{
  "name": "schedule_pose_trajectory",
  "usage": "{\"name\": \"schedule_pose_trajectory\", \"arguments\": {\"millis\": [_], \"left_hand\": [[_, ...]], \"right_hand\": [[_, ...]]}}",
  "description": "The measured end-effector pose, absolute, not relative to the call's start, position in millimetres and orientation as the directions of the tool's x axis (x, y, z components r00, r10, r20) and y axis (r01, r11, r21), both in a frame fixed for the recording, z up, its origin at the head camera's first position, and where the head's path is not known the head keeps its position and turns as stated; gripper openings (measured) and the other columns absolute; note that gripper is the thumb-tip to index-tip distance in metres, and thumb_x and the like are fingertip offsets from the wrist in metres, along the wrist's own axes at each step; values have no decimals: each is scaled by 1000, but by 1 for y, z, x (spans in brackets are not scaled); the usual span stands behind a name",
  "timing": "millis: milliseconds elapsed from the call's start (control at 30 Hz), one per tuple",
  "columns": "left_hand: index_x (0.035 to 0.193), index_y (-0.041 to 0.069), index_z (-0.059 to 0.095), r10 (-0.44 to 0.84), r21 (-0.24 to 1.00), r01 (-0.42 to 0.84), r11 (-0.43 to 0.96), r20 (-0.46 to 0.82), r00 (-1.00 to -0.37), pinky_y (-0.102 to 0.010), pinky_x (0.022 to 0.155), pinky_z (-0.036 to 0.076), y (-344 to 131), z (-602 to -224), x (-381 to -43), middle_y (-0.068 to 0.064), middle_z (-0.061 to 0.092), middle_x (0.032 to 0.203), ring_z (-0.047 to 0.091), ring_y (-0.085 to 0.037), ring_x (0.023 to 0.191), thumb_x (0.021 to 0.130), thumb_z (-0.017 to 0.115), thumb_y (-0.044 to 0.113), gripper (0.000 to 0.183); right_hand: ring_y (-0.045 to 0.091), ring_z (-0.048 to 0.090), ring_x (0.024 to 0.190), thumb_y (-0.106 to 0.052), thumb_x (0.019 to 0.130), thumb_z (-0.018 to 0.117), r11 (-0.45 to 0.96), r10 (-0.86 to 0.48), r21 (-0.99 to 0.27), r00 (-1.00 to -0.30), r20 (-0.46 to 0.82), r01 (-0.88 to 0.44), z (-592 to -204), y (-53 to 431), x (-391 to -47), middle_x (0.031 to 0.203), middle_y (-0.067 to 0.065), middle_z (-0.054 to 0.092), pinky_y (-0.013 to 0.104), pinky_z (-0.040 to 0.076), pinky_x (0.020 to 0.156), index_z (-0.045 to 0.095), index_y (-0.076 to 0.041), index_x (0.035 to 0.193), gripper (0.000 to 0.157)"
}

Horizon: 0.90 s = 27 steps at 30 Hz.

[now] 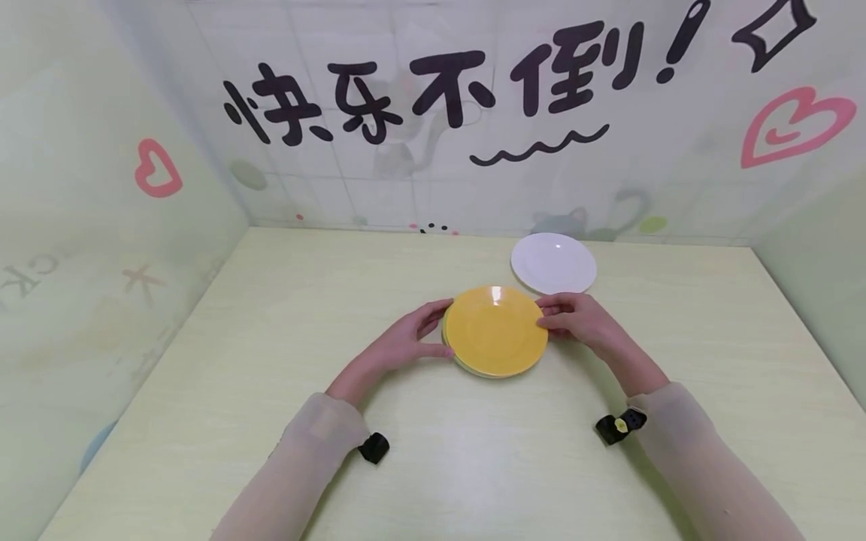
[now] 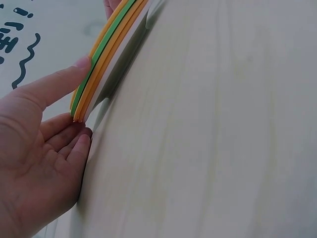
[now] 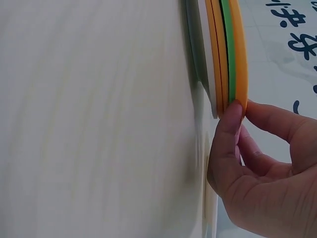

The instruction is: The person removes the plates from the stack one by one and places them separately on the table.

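At the middle of the table, a stack of round plates is topped by a yellow plate [image 1: 497, 330]. In the right wrist view, a green plate [image 3: 229, 54] lies under it, then orange plates [image 3: 218, 54], then a white plate [image 3: 208, 59] lowest. My left hand [image 1: 406, 340] holds the stack's left rim, thumb on the near side and fingers toward the far side and lower edge. On the opposite side, my right hand [image 1: 580, 319] pinches the rim of the top yellow plate between thumb and index finger. The lower plates are mostly hidden from above.
A separate white plate [image 1: 553, 264] lies behind the stack, to the right, near the back wall. Printed panels [image 1: 419, 180] bound the pale wooden table [image 1: 467, 458] at the back and sides. Both wrists carry small black devices [image 1: 374, 448].
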<state>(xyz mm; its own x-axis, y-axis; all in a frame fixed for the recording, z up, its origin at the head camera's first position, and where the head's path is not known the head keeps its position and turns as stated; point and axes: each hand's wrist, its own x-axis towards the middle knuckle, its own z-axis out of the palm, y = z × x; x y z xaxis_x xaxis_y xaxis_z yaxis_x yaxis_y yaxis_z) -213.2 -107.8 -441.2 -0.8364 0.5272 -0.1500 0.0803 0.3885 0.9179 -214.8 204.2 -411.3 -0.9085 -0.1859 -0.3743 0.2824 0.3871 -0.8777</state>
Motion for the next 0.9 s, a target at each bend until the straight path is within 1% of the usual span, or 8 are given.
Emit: {"name": "schedule_pose_trajectory", "arguments": {"millis": [233,400,667,900], "left_hand": [[156,11,32,524,915,73,396,-160,-836,-34,125,31,-106,-440,-212,-4,33,163,32,-21,151,85,80,16,86],[156,11,32,525,916,81,393,-151,-838,-35,125,31,-106,-439,-211,-5,34,162,33,-22,151,85,80,16,86],[155,10,31,532,916,90,390,-144,-835,-34,125,31,-107,-442,-211,-5,34,162,33,-22,151,84,80,16,86],[156,9,31,525,914,93,395,-141,-839,-33,126,30,-107,-441,-212,-6,33,163,33,-22,151,84,80,13,86]], "right_hand": [[3,59,81,-9,95,66,338,-193,-887,-900,-392,314,-413,209,-212,96,-5,60,14,59,76,48,8,137,49],[0,63,81,-7,96,63,278,-212,-905,-898,-385,323,-413,212,-211,92,-9,63,15,60,79,44,9,139,50],[0,66,82,-7,96,63,224,-225,-917,-898,-379,331,-409,218,-209,90,-14,67,18,62,79,42,10,140,51],[0,68,81,-7,97,63,198,-211,-931,-914,-348,308,-406,224,-210,90,-17,67,17,62,77,41,9,141,52]]}}
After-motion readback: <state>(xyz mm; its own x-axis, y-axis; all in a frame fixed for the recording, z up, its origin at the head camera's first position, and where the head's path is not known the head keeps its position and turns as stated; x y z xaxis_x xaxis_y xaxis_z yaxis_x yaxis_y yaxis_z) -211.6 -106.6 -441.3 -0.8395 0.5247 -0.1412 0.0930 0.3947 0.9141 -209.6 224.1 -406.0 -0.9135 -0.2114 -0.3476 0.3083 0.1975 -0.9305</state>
